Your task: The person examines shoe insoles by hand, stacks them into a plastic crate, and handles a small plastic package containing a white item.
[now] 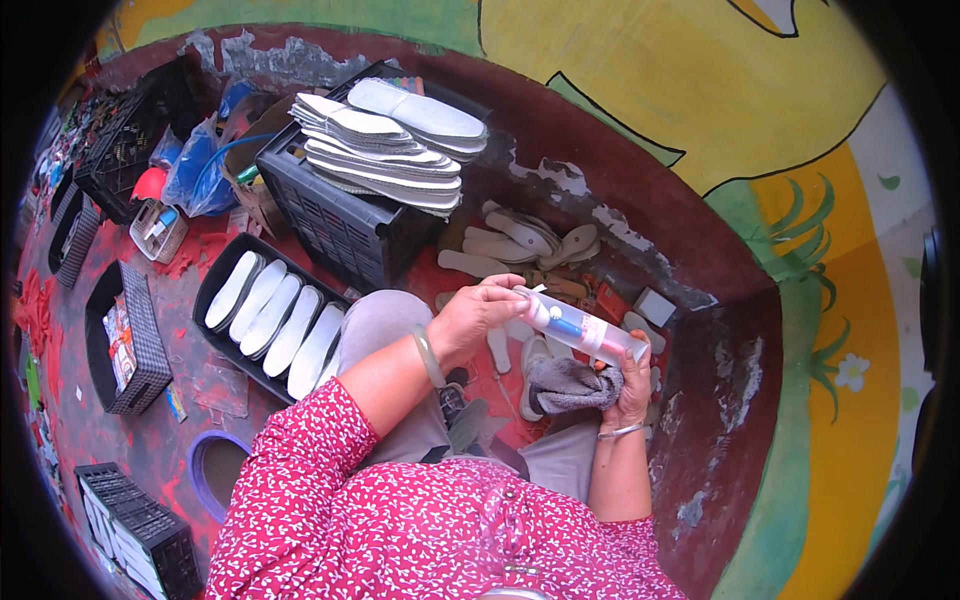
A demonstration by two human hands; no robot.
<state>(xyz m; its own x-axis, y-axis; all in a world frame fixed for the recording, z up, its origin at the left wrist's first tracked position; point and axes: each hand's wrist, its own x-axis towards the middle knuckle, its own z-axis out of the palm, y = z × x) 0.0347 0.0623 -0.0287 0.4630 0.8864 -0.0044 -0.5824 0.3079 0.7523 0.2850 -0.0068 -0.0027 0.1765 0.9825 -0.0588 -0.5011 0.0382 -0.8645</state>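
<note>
Clearly, in the head view, both hands meet over the lap on a white plastic tube (583, 329) with a blue and pink label. The right hand (628, 385) wraps its lower end, the grip pressed around it, with a grey cloth (568, 386) bunched against the palm. The left hand (476, 315) pinches the tube's top end, fingertips together at the cap.

I judge the tube light and soft-walled — it would dent under a hard squeeze, and its smooth skin could slip, so the mid-body is the safest place to hold it.

To the left, a black tray (215, 281) holds white insoles (278, 325) in a row; beyond it a dark crate (340, 225) carries a stack of more insoles — others lie loose on the red floor (150, 440).
</note>
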